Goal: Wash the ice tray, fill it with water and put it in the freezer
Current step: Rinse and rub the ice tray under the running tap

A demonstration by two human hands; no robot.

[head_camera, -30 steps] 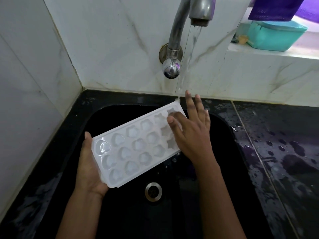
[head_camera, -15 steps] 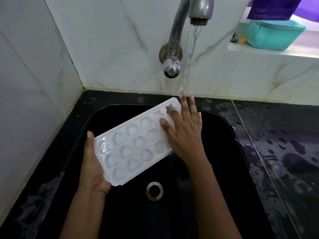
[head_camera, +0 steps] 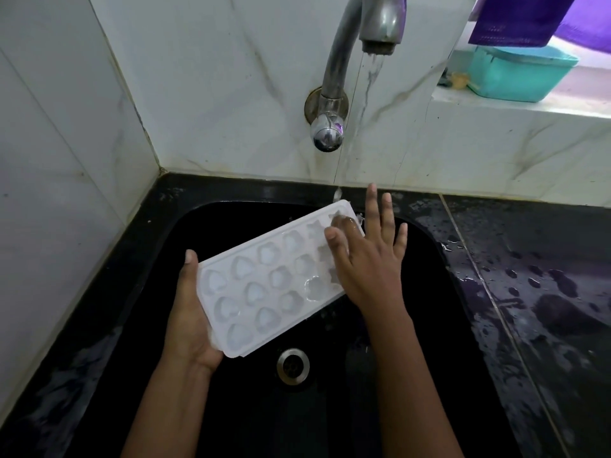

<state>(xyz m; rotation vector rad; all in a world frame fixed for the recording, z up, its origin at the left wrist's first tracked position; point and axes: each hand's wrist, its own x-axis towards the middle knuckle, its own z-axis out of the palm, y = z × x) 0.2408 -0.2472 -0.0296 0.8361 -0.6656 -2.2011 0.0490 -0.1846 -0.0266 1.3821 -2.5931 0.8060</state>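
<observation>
A white ice tray [head_camera: 264, 285] with several shaped moulds is tilted over the black sink [head_camera: 426, 259], its far corner under the running water. My left hand [head_camera: 188, 319] holds the tray's near-left end from below, thumb along the edge. My right hand [head_camera: 367, 259] lies flat with spread, straight fingers on the tray's far-right end, where the stream lands. Water falls from the metal tap [head_camera: 380, 24] above.
A steel drain [head_camera: 292, 365] sits in the sink bottom below the tray. The black counter [head_camera: 545, 292] to the right is wet with droplets. A teal tub [head_camera: 515, 74] stands on the white ledge, purple cloth [head_camera: 515, 18] hanging above it. White tiled walls close off the left and back.
My right hand has slid back and forth over the tray's far end, now sitting slightly further right with fingers more spread. The tray stays under the stream in my left hand.
</observation>
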